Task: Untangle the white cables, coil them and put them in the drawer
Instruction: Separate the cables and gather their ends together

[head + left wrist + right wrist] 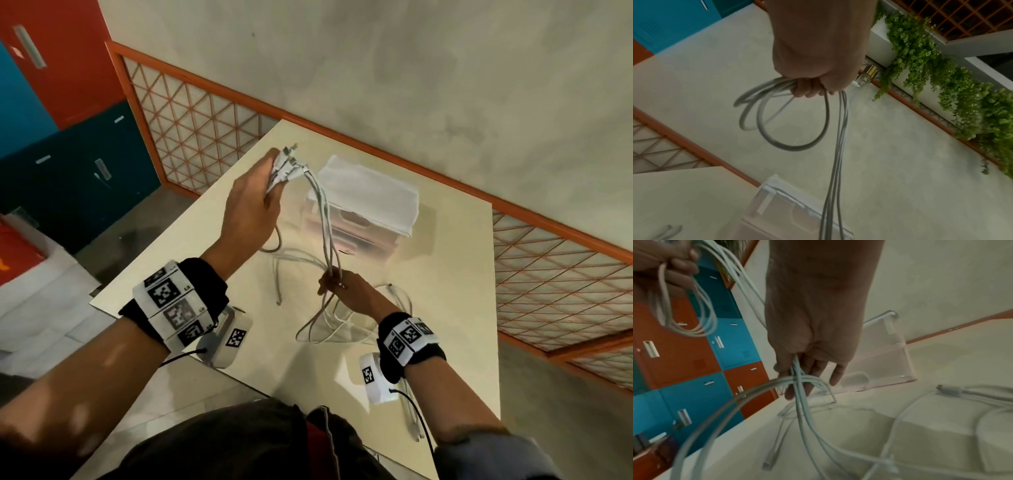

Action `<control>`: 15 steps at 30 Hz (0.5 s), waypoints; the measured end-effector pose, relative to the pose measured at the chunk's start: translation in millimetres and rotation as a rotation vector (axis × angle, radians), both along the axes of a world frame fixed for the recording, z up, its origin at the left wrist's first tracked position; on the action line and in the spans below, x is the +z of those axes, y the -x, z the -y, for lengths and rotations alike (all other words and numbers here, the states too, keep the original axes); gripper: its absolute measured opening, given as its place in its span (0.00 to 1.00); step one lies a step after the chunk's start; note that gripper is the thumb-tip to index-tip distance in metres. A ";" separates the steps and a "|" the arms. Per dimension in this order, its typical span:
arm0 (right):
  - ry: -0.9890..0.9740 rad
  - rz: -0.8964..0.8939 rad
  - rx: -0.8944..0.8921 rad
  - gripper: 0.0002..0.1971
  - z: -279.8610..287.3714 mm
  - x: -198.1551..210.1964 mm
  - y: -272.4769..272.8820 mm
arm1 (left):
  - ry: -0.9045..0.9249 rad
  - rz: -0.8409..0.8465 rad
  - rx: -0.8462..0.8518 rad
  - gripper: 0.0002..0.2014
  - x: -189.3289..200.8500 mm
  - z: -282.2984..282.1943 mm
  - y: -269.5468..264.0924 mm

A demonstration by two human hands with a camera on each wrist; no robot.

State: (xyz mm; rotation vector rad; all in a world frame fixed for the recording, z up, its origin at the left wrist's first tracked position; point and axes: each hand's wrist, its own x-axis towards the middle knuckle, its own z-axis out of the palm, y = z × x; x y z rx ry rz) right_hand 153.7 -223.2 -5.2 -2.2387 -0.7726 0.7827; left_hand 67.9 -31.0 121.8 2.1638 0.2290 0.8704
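Observation:
Several white cables (325, 222) hang taut between my two hands above the cream table (445, 308). My left hand (270, 192) is raised and grips the plug ends in a bunch; in the left wrist view its fingers (809, 91) curl round the cables (836, 162), with loops (764, 116) hanging beside. My right hand (330, 282) is lower, near the table, and pinches the strands (797, 386) between thumb and fingers (835, 374). Slack cable (329, 329) lies looped on the table under it. The translucent drawer unit (370, 205) stands behind the cables; I cannot tell whether a drawer is open.
Orange and blue lockers (51, 85) stand to the left, beyond the table edge. An orange lattice railing (205, 120) runs behind the table. Green plants (941, 73) hang on the wall. A loose plug end (947, 390) lies on the table to the right.

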 end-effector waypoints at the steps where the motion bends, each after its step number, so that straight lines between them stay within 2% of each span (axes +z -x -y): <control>1: 0.058 0.031 0.022 0.08 3.2 -2.9 -1.3 | 0.004 -0.009 0.042 0.15 -3.9 -3.0 0.3; 3: 0.123 0.054 0.025 0.09 8.1 -2.8 -2.7 | -0.009 -0.040 0.114 0.12 -14.2 -8.3 1.5; 6: 0.106 0.063 -0.008 0.13 11.7 1.5 -5.9 | -0.080 -0.152 0.199 0.10 -30.9 -21.6 3.9; 11: -0.298 -0.021 -0.259 0.20 19.5 23.5 -4.1 | -0.132 -0.495 0.306 0.06 -51.8 -46.6 7.7; 13: -0.320 -0.057 -0.291 0.27 22.4 35.4 -2.7 | -0.123 -0.613 0.315 0.06 -61.0 -51.9 8.6; 15: -0.269 -0.070 -0.283 0.29 24.6 39.5 -4.9 | -0.090 -0.711 0.301 0.08 -69.9 -56.3 7.5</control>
